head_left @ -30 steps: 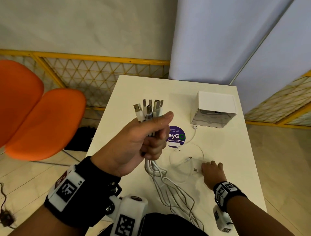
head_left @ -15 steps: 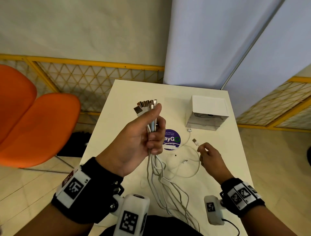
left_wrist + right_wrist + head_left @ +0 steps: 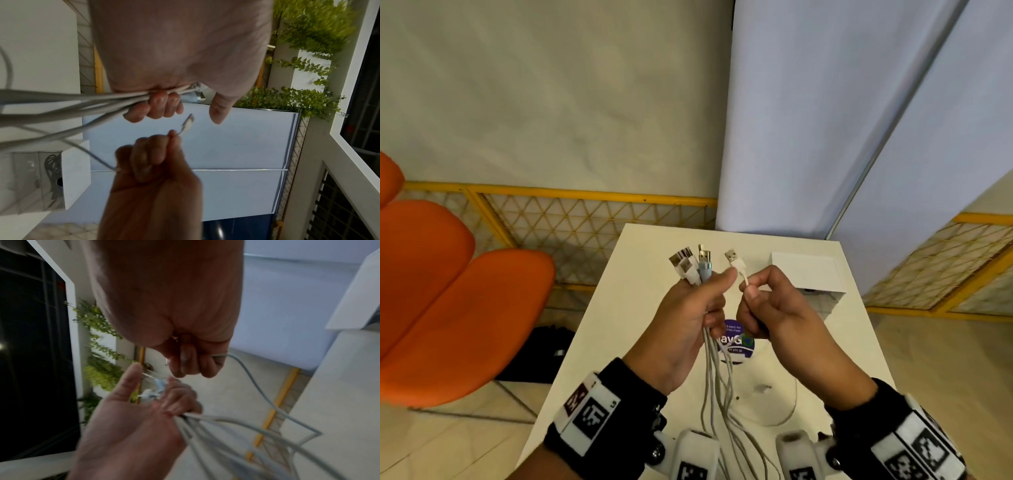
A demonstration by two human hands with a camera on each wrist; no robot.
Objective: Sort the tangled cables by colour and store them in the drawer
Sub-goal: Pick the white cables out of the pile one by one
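Observation:
My left hand [image 3: 709,298] is raised over the white table [image 3: 626,308] and grips a bundle of white cables [image 3: 710,370]. Their USB plugs [image 3: 690,262] stick up above the thumb, one with a pale blue shell. Close beside it, my right hand [image 3: 753,286] pinches one white cable just below its plug [image 3: 734,260]. In the left wrist view, that plug [image 3: 188,123] stands between the left thumb and the bundle [image 3: 82,100]. The small white drawer box [image 3: 808,274] sits at the table's far right, with dark cables showing through its clear front [image 3: 49,178].
A purple round sticker [image 3: 734,342] lies mid-table under my hands. A thin cable loop [image 3: 787,407] trails on the table near me. Orange chairs [image 3: 448,308] stand to the left, and a yellow mesh fence [image 3: 585,222] runs behind the table.
My right hand has lifted a white cable's plug end off the table and brought it up beside the bundle in my left hand. The left hand stayed raised.

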